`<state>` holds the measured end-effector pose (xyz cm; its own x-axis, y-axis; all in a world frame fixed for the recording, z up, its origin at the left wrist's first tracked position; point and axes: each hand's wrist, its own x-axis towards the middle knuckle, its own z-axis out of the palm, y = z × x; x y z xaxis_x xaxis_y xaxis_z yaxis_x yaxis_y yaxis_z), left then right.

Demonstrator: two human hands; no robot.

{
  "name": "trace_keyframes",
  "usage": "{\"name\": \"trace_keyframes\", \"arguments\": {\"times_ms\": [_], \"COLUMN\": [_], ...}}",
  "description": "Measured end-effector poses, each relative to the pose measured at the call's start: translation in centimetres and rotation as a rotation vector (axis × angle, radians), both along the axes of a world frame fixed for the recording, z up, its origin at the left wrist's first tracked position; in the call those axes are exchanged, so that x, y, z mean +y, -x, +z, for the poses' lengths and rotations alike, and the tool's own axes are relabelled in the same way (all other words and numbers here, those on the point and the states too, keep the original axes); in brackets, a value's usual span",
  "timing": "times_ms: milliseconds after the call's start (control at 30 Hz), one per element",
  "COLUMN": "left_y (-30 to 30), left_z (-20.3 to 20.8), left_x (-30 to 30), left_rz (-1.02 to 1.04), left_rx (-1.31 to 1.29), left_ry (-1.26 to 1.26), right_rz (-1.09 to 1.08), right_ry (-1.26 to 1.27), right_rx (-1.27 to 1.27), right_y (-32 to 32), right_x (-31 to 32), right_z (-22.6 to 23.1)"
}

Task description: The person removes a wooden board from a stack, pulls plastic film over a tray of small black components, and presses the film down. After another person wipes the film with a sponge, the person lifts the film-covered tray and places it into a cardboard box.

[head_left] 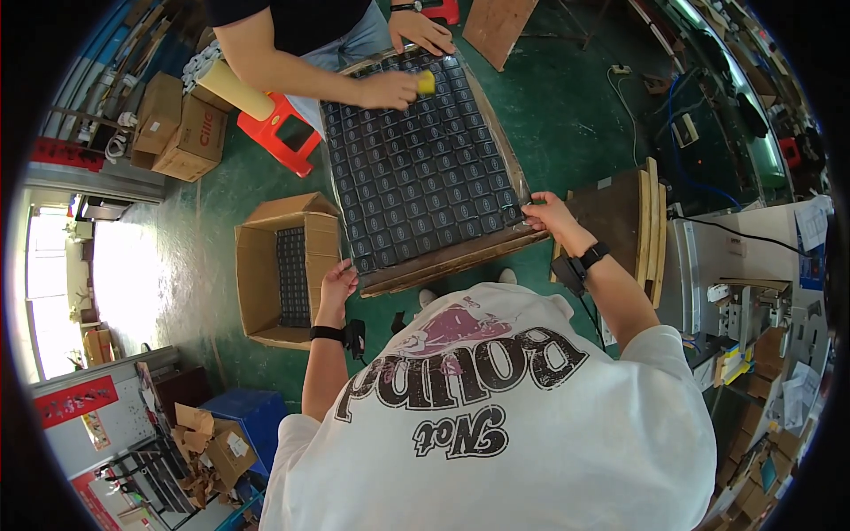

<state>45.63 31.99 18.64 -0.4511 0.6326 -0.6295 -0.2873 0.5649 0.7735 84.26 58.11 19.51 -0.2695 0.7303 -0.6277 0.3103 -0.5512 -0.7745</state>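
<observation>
In front of me, a large sheet of black square pieces (416, 168) with pale oval marks lies in rows on a wooden board (452, 258). Shiny clear plastic film (501, 142) shows around its edges. My left hand (336, 285) is closed at the near left corner, pinching the film's edge. At the near right corner, my right hand (551, 216) pinches the edge between thumb and fingers. Across from me, a co-worker's hand (390, 90) presses a small yellow block (426, 82) on the sheet. The co-worker's other hand (423, 34) rests on the far edge.
An open cardboard box (320, 270) with similar black sheets stands left of the board. A red stool (276, 133) and a closed carton (192, 140) are beyond it. Stacked boards (611, 212) stand to the right. A blue bin (250, 420) is at lower left.
</observation>
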Motion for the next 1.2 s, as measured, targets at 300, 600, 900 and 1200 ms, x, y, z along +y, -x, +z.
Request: {"name": "trace_keyframes", "arguments": {"times_ms": [300, 600, 900, 1200], "left_y": [-0.1, -0.3, -0.4, -0.2], "left_z": [-0.2, -0.2, -0.3, -1.0], "left_x": [-0.2, -0.1, 0.0, -0.3], "left_rz": [0.035, 0.042, 0.029, 0.058], "left_rx": [-0.023, -0.005, 0.010, 0.002], "left_ry": [-0.005, 0.047, 0.068, 0.048], "right_rz": [0.241, 0.392, 0.449, 0.417], "right_ry": [-0.219, -0.461, -0.573, -0.601], "right_rx": [-0.236, -0.422, -0.553, -0.555], "right_y": [-0.3, -0.2, 0.4, 0.5], "right_x": [0.7, 1.0, 0.3, -0.1], "right_z": [-1.6, -2.5, -1.0, -0.6]}}
